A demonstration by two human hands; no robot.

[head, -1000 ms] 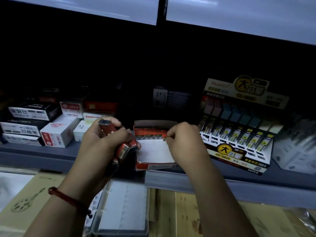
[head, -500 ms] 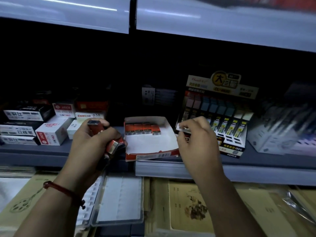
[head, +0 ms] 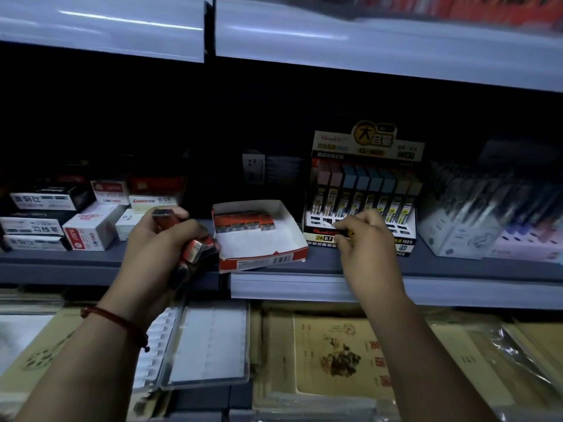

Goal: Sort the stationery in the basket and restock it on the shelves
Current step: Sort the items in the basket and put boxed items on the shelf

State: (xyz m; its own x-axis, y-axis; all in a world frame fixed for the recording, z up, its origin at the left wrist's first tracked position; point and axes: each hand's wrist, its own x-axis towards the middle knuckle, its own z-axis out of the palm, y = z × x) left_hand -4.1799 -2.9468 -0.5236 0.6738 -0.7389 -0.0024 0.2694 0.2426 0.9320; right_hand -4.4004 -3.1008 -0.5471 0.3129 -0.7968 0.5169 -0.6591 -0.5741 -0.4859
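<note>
Gripping a bunch of small orange packs (head: 196, 249), the left hand (head: 158, 251) is hovering just beside the open orange-and-white tray (head: 265, 261) on the shelf (head: 76, 260), where a row of matching packs (head: 243, 222) is lying along the tray's back wall. The right hand (head: 368, 245) is curling its fingers against the front of the lead-refill display (head: 365, 190); whether it is pinching anything, I cannot tell.
</note>
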